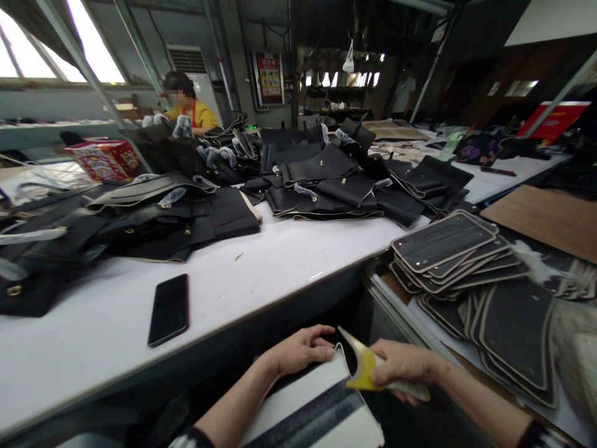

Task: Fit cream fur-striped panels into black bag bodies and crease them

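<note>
Low in the frame, below the table edge, my left hand (298, 351) grips the top edge of a flat pale panel with a dark stripe (312, 407), fingers curled over it. My right hand (403, 370) is closed around a yellow and white tool or strip (366, 367) whose tip points up toward the panel's corner. Both hands sit close together, nearly touching at the panel's upper right corner.
A black phone (169, 308) lies on the white table (280, 261). Piles of black leather bag pieces (326, 180) cover the far side. Stacks of dark rounded panels (448, 249) fill a cart at right. A person in yellow (189, 106) works at the back left.
</note>
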A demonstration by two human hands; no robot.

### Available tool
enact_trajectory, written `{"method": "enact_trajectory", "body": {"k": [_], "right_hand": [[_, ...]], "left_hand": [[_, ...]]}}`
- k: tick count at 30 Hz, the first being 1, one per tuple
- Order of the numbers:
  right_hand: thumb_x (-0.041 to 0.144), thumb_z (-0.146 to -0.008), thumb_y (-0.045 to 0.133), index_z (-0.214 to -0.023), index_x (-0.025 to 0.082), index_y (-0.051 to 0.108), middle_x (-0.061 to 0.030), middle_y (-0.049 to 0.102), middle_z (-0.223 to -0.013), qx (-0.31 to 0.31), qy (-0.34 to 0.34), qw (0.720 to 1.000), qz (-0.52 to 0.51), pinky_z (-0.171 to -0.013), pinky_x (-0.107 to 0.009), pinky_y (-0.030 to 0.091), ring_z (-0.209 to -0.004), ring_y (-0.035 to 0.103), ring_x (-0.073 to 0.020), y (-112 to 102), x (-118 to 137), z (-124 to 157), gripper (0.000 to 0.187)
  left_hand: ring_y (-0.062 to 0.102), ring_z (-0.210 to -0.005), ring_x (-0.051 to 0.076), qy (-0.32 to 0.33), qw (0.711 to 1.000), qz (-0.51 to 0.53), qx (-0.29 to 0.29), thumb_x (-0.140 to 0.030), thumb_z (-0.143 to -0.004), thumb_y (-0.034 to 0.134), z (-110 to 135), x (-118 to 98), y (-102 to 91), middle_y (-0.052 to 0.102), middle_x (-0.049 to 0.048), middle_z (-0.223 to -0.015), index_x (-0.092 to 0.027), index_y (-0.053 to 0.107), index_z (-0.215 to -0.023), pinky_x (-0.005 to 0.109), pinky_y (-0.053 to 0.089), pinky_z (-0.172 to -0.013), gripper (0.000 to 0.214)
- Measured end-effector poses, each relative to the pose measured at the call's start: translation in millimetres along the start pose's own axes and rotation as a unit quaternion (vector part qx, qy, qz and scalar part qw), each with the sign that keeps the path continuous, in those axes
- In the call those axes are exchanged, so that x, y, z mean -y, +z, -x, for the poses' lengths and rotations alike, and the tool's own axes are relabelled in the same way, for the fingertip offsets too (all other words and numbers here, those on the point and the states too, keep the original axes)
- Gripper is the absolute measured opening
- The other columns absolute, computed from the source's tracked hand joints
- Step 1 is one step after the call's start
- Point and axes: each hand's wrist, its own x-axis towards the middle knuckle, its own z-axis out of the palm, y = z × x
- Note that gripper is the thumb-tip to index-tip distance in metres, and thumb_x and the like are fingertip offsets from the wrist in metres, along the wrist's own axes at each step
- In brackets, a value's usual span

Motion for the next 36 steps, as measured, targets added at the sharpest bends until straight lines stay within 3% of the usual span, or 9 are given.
{"method": "enact_trajectory", "body": {"k": [2, 4, 7, 9, 14, 18, 24, 29, 36], "right_hand": [[0.056, -0.062, 0.076, -0.094, 0.015, 0.067, -0.0043, 0.069, -0.075, -0.019, -0.034, 0.995, 0.087, -0.049, -0.022, 0.043, -0.055, 0.060, -0.0149, -2, 15, 0, 0.053], [0.057, -0.077, 0.064, -0.090, 0.015, 0.068, -0.0039, 0.069, -0.081, -0.099, -0.077, 0.975, 0.182, -0.055, -0.022, 0.039, -0.064, 0.060, -0.0147, 0, 33, -5, 0.044], [0.057, -0.093, 0.038, -0.070, 0.013, 0.066, -0.0086, 0.066, -0.070, -0.229, -0.112, 0.910, 0.328, -0.058, -0.027, 0.032, -0.066, 0.058, -0.0191, 3, 58, -14, 0.057], [0.058, -0.096, 0.033, -0.065, 0.014, 0.067, -0.0124, 0.068, -0.069, -0.271, -0.133, 0.860, 0.412, -0.061, -0.031, 0.030, -0.069, 0.060, -0.0228, 5, 70, -18, 0.063], [0.057, -0.096, 0.033, -0.069, 0.017, 0.072, -0.0128, 0.071, -0.072, -0.259, -0.186, 0.774, 0.547, -0.059, -0.031, 0.026, -0.068, 0.065, -0.0235, 2, 93, -27, 0.062], [0.056, -0.097, 0.033, -0.072, 0.018, 0.074, -0.0114, 0.071, -0.070, -0.243, -0.207, 0.731, 0.603, -0.055, -0.030, 0.024, -0.066, 0.067, -0.0241, -2, 102, -33, 0.061], [0.056, -0.098, 0.031, -0.068, 0.018, 0.073, -0.0112, 0.070, -0.066, -0.229, -0.214, 0.701, 0.641, -0.053, -0.029, 0.025, -0.063, 0.067, -0.0237, -2, 105, -35, 0.064], [0.054, -0.099, 0.032, -0.071, 0.019, 0.074, -0.0109, 0.071, -0.067, -0.217, -0.213, 0.693, 0.653, -0.054, -0.028, 0.028, -0.063, 0.068, -0.0230, -1, 107, -35, 0.062], [0.049, -0.101, 0.029, -0.071, 0.019, 0.075, -0.0104, 0.072, -0.068, -0.205, -0.210, 0.691, 0.661, -0.056, -0.028, 0.032, -0.063, 0.068, -0.0225, 3, 107, -34, 0.062]], "left_hand": [[0.055, -0.074, 0.013, -0.004, 1.000, 0.011, -0.005, -0.046, -0.066, 0.083, 0, -2, 1.5, 0.068, 0.0092, -0.099, -0.011, 0.046, -0.136, 0.027, 0.041, -0.072, 0.087], [0.055, -0.071, 0.012, -0.007, 1.000, 0.018, -0.009, -0.043, -0.064, 0.085, 0, -4, 3.4, 0.068, 0.0087, -0.096, -0.011, 0.043, -0.138, 0.026, 0.041, -0.069, 0.091], [0.053, -0.066, 0.011, -0.013, 1.000, 0.022, -0.018, -0.040, -0.062, 0.086, -1, -4, 5.2, 0.068, 0.0069, -0.091, -0.012, 0.032, -0.145, 0.025, 0.040, -0.065, 0.103], [0.055, -0.067, 0.011, -0.017, 0.999, 0.024, -0.029, -0.037, -0.062, 0.087, -1, -3, 5.2, 0.067, 0.0062, -0.092, -0.013, 0.023, -0.149, 0.025, 0.041, -0.066, 0.111], [0.060, -0.093, 0.019, -0.011, 0.998, 0.025, -0.051, -0.032, -0.062, 0.087, -3, -4, 4.3, 0.065, 0.0104, -0.109, -0.015, 0.022, -0.150, 0.030, 0.045, -0.082, 0.111], [0.059, -0.097, 0.021, 0.037, 0.999, 0.004, -0.037, -0.032, -0.065, 0.085, -3, -12, 6.8, 0.062, 0.0092, -0.116, -0.017, 0.043, -0.140, 0.029, 0.046, -0.084, 0.088], [0.052, -0.080, 0.014, 0.084, 0.989, -0.119, -0.020, -0.037, -0.081, 0.069, 2, -21, 10.0, 0.064, 0.0000, -0.093, -0.019, 0.066, -0.119, 0.024, 0.041, -0.075, 0.042], [0.053, -0.084, 0.016, 0.087, 0.980, -0.179, -0.025, -0.039, -0.085, 0.064, 5, -22, 9.4, 0.066, -0.0014, -0.097, -0.022, 0.064, -0.123, 0.025, 0.040, -0.079, 0.042], [0.055, -0.083, 0.020, 0.056, 0.970, -0.231, -0.044, -0.048, -0.086, 0.058, 7, -23, 11.4, 0.067, 0.0016, -0.095, -0.015, 0.065, -0.120, 0.027, 0.043, -0.077, 0.048]]}}
